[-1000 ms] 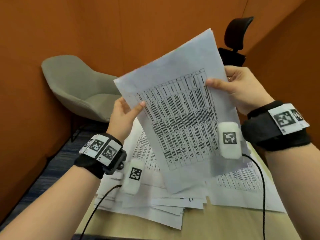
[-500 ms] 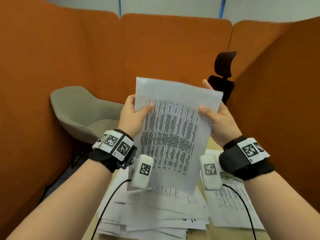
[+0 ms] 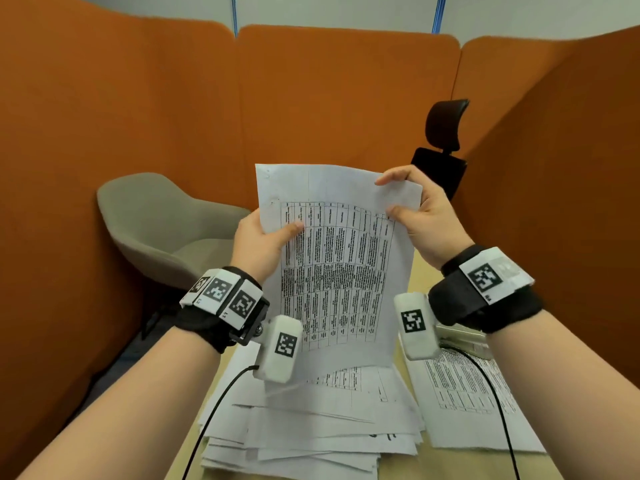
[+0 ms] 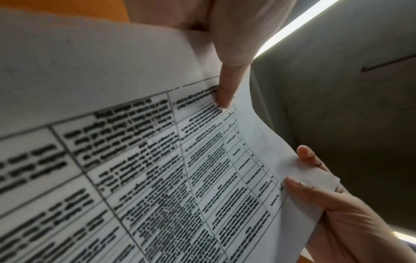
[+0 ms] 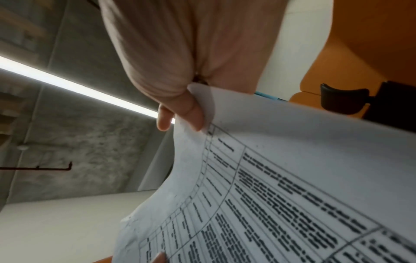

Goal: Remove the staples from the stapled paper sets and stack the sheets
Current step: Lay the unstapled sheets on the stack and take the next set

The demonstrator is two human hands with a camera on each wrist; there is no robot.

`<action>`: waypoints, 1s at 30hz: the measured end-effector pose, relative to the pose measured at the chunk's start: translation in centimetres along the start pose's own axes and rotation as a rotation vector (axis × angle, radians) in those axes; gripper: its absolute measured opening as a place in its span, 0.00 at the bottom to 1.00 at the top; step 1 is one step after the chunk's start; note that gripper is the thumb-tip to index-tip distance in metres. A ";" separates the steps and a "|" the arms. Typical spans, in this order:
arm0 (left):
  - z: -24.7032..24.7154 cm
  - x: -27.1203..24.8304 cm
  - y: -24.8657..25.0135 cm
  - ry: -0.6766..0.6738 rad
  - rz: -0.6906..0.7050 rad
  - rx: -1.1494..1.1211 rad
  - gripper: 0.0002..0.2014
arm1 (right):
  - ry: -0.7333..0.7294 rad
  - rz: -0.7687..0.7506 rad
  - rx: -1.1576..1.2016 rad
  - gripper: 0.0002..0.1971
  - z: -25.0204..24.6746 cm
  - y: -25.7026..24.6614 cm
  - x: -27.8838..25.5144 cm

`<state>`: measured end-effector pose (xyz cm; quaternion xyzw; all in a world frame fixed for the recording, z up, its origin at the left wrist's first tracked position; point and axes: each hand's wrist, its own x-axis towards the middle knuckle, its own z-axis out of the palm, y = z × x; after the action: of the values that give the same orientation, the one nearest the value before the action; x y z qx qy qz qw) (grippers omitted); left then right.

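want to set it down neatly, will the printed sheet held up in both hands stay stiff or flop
Probably floppy: the printed sheet already bows between the left hand and right hand. Likely light, since thumb-and-finger pinches hold it up. Its free bottom edge may curl onto the paper pile.

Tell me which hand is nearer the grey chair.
Left. The left hand holds the sheet's edge just right of the grey chair; the right hand holds the far edge.

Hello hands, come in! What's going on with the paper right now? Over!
Left hand pinches held sheet at left edge. Right hand pinches its top right corner. Sheet upright over messy pile. Nothing blocking.
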<state>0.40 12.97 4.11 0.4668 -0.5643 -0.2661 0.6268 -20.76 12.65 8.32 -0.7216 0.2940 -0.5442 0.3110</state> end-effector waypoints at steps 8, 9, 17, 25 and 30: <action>0.3 -0.7 0.0 -0.024 0.037 -0.020 0.07 | 0.102 -0.032 -0.118 0.26 -0.5 0.2 -0.5; 0.5 -0.9 -0.5 -0.039 0.004 0.008 0.06 | 0.105 0.011 -0.125 0.25 -0.2 0.7 -0.7; 1.1 0.4 -0.2 -0.032 -0.068 0.075 0.09 | 0.228 0.026 -0.235 0.24 -1.9 -0.1 2.5; 3.6 -2.8 -7.4 -0.120 -0.457 0.341 0.19 | -0.067 0.625 -0.827 0.26 -4.2 10.2 0.1; 3.9 -4.3 -9.9 -0.121 -0.499 0.402 0.19 | -0.889 0.912 -1.410 0.17 -6.8 16.1 -5.8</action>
<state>-2.34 11.35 -6.87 0.6885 -0.5098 -0.3221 0.4029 -30.10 6.02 -6.14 -0.6998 0.6628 0.2570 0.0697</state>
